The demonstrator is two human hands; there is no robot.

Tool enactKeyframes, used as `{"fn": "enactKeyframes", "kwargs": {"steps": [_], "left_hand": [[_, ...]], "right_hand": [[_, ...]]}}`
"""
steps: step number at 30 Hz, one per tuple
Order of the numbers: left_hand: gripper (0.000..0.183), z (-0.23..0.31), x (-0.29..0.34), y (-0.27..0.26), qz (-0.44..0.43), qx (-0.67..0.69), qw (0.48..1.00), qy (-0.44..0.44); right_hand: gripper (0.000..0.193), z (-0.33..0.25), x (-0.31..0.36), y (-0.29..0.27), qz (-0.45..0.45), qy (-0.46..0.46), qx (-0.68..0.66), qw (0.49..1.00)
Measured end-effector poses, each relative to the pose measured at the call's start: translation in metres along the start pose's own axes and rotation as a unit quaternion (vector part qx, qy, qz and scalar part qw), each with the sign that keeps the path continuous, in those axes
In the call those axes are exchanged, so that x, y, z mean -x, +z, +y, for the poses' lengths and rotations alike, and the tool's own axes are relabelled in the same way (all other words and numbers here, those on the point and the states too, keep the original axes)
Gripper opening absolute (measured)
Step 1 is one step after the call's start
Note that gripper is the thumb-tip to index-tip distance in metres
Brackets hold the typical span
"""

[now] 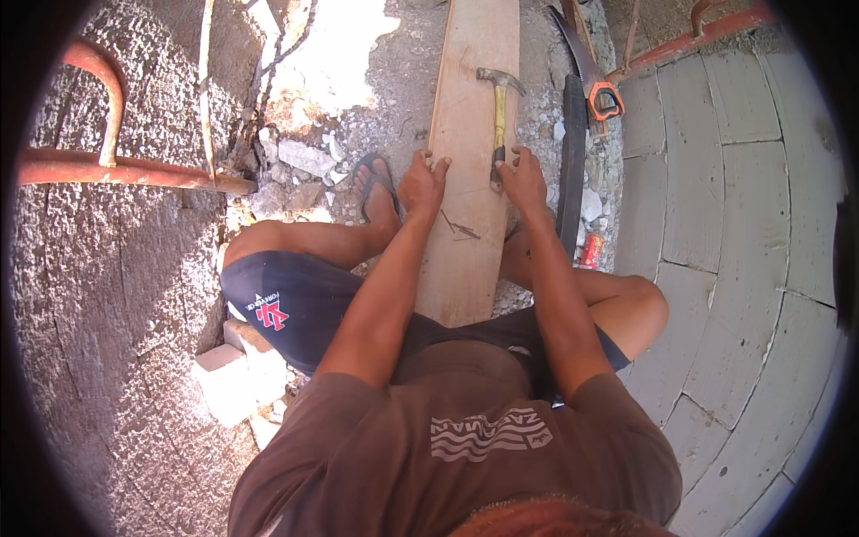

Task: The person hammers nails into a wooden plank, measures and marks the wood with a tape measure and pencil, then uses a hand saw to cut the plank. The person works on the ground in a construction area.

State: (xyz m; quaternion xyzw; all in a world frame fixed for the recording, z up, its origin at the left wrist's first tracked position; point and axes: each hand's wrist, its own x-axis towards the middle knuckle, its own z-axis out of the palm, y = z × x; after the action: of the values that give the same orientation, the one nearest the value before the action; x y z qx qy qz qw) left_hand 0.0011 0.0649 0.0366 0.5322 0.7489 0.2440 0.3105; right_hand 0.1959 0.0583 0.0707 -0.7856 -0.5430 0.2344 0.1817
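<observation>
Left hand (422,185) and right hand (527,182) curl at opposite edges of the plank (470,170) — gripping, I cannot tell — hammer (499,116) and nails (461,229) lying on it

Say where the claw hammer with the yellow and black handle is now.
In the head view, the claw hammer lies upper right of centre on the long, pale wooden board, its lower end beside the person's bare right hand.

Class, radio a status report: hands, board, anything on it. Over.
Left hand at left edge of board. Right hand close beside hammer. Nails and hammer lie on board.
</observation>
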Motion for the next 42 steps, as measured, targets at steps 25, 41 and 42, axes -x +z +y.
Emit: {"fn": "enactKeyframes", "kwargs": {"steps": [25,41,42], "left_hand": [[0.052,0.009,-0.078,0.036,-0.055,-0.059,0.996,-0.049],[0.052,0.048,-0.080,0.028,-0.076,0.220,0.970,0.070],[0.056,0.058,-0.077,0.026,-0.129,0.244,0.957,0.089]], "right_hand": [[0.042,-0.026,-0.087,0.047,0.151,0.022,0.028,0.988],[0.038,-0.045,-0.080,0.008,-0.096,0.129,-0.281,0.946],[0.037,-0.048,-0.076,-0.001,-0.133,0.118,-0.324,0.929]]}}
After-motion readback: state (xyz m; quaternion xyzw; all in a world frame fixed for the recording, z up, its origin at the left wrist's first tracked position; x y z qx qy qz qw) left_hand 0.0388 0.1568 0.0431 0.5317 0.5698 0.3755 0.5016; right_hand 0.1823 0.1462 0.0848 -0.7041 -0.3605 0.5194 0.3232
